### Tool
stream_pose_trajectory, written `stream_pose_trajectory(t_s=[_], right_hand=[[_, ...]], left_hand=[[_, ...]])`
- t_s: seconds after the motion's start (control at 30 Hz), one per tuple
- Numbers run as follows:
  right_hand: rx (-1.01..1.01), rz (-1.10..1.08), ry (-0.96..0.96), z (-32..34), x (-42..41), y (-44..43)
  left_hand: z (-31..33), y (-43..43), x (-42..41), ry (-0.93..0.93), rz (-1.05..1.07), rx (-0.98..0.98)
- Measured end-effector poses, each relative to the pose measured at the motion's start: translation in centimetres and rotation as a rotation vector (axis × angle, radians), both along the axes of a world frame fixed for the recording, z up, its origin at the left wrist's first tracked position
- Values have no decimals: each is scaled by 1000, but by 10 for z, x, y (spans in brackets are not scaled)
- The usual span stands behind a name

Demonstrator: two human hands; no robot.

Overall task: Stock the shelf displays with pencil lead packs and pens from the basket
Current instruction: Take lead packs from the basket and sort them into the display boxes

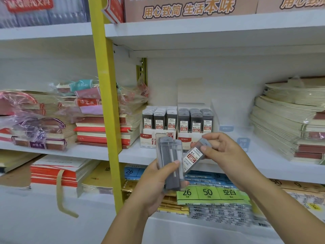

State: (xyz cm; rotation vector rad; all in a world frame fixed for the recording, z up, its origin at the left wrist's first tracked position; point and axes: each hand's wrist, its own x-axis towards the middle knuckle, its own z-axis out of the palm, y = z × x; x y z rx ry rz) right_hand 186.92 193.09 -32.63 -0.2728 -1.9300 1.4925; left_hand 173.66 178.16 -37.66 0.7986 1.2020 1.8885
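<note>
Nearest to us we see the left hand [154,184], which grips a small stack of grey pencil lead packs [169,154]. The fingers are curled behind the stack and the thumb lies across its front, so the packs stand almost upright. Just beside it, the right hand [226,152] pinches a single lead pack [193,156] between thumb and fingers. This pack is tilted, its top end points up to the right, and its label reads 0.7. Its lower end is very near the stack; we cannot tell if they touch. Both hands are in front of the edge of the middle shelf [263,155]. Under the hands, on the lower shelf, lie flat paper packs [211,192] with a green label that shows 26 and 50. Behind the hands, on the middle shelf, two display boxes stand side by side. The left display box [159,124] holds packs marked 0.5 and the right display box [195,124] holds packs marked 0.7, three rows in each. Stacks of notebooks [103,131] lie to the left of the displays, near the yellow upright [107,103], and cream notebook stacks [284,129] lie to the right. On the top shelf stands a carton [190,7] with orange characters.
</note>
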Motion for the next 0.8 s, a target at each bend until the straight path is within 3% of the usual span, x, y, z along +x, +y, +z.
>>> stream_pose_trajectory(t_s=[0.13, 0.23, 0.37, 0.47, 0.53, 0.8], right_hand=[[83, -68, 45, 3, 2, -2], [219, -240, 140, 28, 6, 8], [579, -493, 192, 74, 5, 34], [877, -584, 64, 95, -8, 50], [967, -583, -55, 100, -17, 59], [890, -530, -378, 91, -39, 84]], left_hand=[[-1, 3, 0, -25, 0, 1], [1, 6, -3, -40, -8, 46], [4, 11, -6, -66, -15, 118], [4, 16, -10, -75, 2, 112], [4, 17, -11, -65, 10, 104], [2, 18, -17, -5, 25, 81]])
